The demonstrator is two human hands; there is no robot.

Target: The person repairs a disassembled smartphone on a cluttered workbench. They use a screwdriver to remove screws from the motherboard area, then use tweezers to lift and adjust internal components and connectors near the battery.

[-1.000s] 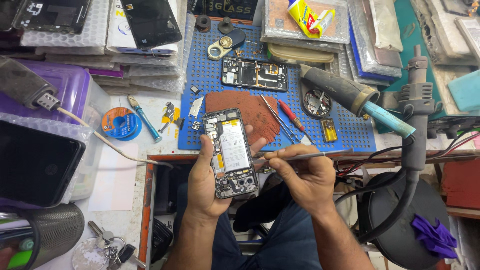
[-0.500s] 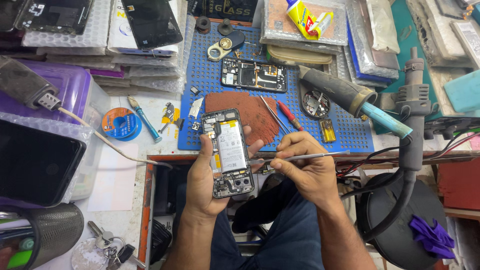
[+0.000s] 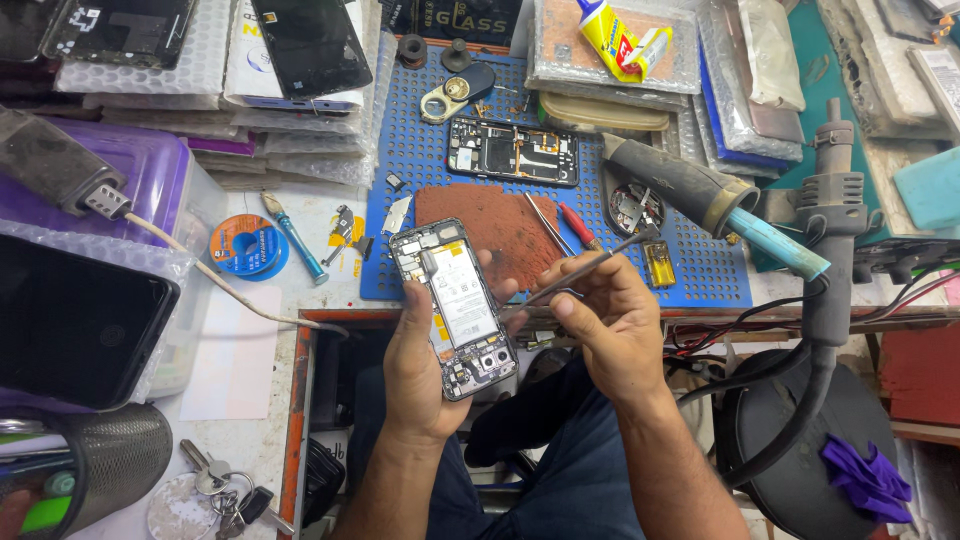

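Opened phone (image 3: 455, 310) above blue mat (image 3: 700, 280), beside tweezers (image 3: 590, 268).

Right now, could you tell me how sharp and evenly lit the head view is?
Head view: even light, soft shadows; the opened phone in the left hand is sharp; the right hand with tweezers is sharp too; wide-lens bending at the edges.

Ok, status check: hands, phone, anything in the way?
Left hand grips the opened phone, back cover off. Right hand holds tweezers, tips off the phone. Nothing in the way; the hands work just off the blue mat.
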